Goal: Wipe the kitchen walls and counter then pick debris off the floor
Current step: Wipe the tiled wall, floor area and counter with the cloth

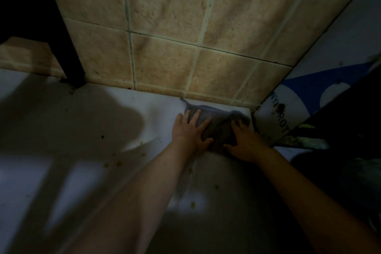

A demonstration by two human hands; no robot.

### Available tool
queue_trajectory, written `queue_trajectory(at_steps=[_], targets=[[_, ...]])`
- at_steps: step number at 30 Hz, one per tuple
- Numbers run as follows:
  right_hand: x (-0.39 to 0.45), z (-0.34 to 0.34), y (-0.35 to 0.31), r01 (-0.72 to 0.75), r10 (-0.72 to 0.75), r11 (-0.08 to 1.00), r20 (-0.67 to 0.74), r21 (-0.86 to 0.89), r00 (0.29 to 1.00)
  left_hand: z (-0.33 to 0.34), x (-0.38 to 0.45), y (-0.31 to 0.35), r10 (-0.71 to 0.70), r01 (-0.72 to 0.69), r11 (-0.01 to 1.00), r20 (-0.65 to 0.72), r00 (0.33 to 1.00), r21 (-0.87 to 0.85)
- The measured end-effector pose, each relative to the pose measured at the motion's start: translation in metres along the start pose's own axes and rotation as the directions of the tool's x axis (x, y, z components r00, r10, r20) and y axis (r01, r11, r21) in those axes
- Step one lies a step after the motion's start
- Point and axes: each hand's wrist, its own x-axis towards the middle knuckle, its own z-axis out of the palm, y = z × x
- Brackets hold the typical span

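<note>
Fingers spread flat, our left hand [190, 130] and right hand [245, 142] press the dark grey cloth [218, 123] on the white counter [103, 109].

Two hands, the left hand [190, 130] and the right hand [245, 142], lie at frame centre on one grey cloth [218, 123]. One white desk [103, 113] runs below one tiled wall [175, 27]. Several small crumbs [118, 163] dot the lower middle; exact number unclear.
</note>
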Motion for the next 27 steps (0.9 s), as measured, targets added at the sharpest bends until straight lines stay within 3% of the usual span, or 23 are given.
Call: queue_trajectory(at_steps=[7, 11, 27], targets=[[-0.028, 0.017, 0.006, -0.042, 0.041, 0.999, 0.022, 0.034, 0.999, 0.006, -0.019, 0.015, 0.011, -0.011, 1.0, 0.003, 1.0, 0.019], [-0.042, 0.024, 0.005, -0.034, 0.033, 0.999, -0.005, -0.043, 0.999, 0.006, -0.029, 0.016, 0.011, -0.012, 0.999, 0.02, 1.0, 0.035], [-0.057, 0.029, -0.038, -0.001, 0.0, 0.998, -0.023, -0.055, 1.0, 0.008, -0.055, -0.014, -0.018, 0.007, 0.988, 0.073, 0.997, 0.153]])
